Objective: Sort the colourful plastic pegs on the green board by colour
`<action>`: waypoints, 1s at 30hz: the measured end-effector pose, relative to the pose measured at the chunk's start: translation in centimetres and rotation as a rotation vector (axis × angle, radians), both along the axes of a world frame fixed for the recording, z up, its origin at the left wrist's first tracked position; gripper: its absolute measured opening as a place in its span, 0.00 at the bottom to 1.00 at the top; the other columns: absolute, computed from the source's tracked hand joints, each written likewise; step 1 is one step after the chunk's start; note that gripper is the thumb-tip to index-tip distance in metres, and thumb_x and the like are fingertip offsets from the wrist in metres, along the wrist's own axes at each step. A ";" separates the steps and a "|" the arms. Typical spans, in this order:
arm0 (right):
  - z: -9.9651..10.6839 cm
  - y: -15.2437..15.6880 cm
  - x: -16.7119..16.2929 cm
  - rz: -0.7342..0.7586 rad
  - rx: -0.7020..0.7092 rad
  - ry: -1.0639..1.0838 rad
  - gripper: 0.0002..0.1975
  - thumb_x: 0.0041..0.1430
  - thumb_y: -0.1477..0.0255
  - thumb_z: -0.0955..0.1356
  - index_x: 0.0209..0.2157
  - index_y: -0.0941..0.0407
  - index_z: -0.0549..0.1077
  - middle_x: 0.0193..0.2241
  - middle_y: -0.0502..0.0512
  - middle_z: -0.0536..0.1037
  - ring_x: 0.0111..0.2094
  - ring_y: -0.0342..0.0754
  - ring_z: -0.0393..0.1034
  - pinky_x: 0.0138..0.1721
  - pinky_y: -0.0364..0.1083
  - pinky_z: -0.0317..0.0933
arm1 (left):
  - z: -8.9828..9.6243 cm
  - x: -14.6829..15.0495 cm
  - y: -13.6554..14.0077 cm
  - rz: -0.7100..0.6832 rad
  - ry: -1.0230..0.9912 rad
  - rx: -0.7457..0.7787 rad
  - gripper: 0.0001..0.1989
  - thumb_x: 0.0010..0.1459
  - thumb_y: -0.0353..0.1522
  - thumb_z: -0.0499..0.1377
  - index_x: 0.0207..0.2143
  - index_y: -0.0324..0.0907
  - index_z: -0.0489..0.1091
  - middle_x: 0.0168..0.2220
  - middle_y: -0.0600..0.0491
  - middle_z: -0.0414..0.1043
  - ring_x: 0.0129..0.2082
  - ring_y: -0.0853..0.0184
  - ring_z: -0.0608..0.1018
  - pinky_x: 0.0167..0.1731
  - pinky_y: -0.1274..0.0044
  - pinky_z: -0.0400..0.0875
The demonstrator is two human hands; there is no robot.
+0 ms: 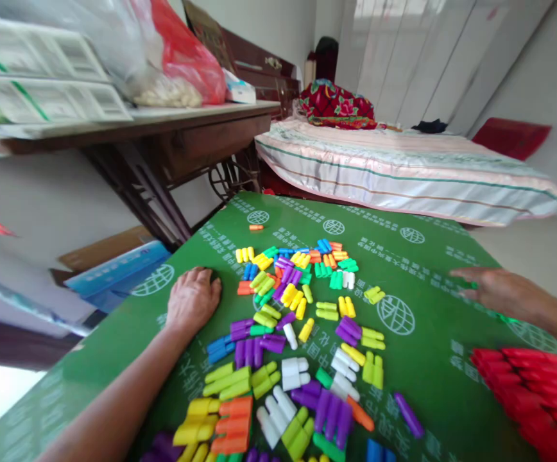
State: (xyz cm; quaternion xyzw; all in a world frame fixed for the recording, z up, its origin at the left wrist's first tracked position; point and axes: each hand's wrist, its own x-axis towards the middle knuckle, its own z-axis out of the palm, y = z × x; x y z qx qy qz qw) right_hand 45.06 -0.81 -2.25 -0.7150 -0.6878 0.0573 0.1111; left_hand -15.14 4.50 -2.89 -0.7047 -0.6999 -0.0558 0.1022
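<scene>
My left hand (pixel 192 300) rests on the green tabletop at the left, palm down, fingers bent loosely, nothing visible in it. Just right of it spread many coloured plastic pieces like marker caps, singly and in small joined groups: yellow caps (pixel 294 298), purple caps (pixel 334 414), white caps (pixel 295 372), orange caps (pixel 233 423) and others. At the table's right side, my right hand (pixel 497 292) reaches in, slightly blurred. Between its thumb and fingers shows a bit of a green cap (pixel 473 284); most of it is hidden. More bright green (pixel 507 319) peeks out under the hand.
Red caps (pixel 533 391) lie in a dense block at the lower right. A lone orange cap (pixel 256 227) is at the far end. Left stands a sewing-machine table (pixel 187 131) with boxes and a red bag (pixel 189 58). A bed (pixel 403 167) lies beyond the tabletop (pixel 427 256).
</scene>
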 end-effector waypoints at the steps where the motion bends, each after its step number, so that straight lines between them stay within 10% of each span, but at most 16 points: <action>1: 0.3 0.1 -2.2 0.082 -0.089 -0.067 0.21 0.50 0.69 0.70 0.48 0.54 0.76 0.49 0.67 0.75 0.47 0.61 0.71 0.48 0.53 0.63 | -0.3 -0.1 0.0 0.010 -0.003 0.014 0.24 0.61 0.39 0.42 0.48 0.33 0.67 0.50 0.40 0.69 0.52 0.54 0.69 0.53 0.67 0.62; 9: 3.8 1.5 -21.6 0.538 -0.139 -0.112 0.18 0.59 0.70 0.63 0.50 0.50 0.73 0.49 0.55 0.76 0.49 0.51 0.70 0.49 0.48 0.63 | -1.1 -0.1 0.0 0.060 -0.075 0.047 0.24 0.61 0.39 0.43 0.51 0.33 0.65 0.57 0.38 0.63 0.59 0.53 0.64 0.56 0.64 0.59; 14: 4.6 3.2 -29.9 0.570 -0.134 -0.148 0.14 0.60 0.70 0.62 0.44 0.52 0.75 0.42 0.54 0.79 0.45 0.49 0.72 0.43 0.44 0.62 | -0.8 0.1 -0.3 0.069 -0.093 0.040 0.23 0.61 0.39 0.44 0.50 0.33 0.65 0.57 0.37 0.63 0.59 0.52 0.63 0.56 0.64 0.59; 30: 4.0 5.7 -32.9 0.354 -0.265 -0.220 0.10 0.52 0.64 0.66 0.31 0.53 0.76 0.31 0.52 0.78 0.33 0.49 0.72 0.26 0.43 0.54 | -1.0 0.4 -0.6 0.048 -0.117 0.079 0.23 0.61 0.38 0.44 0.48 0.31 0.66 0.56 0.36 0.64 0.57 0.48 0.64 0.54 0.61 0.59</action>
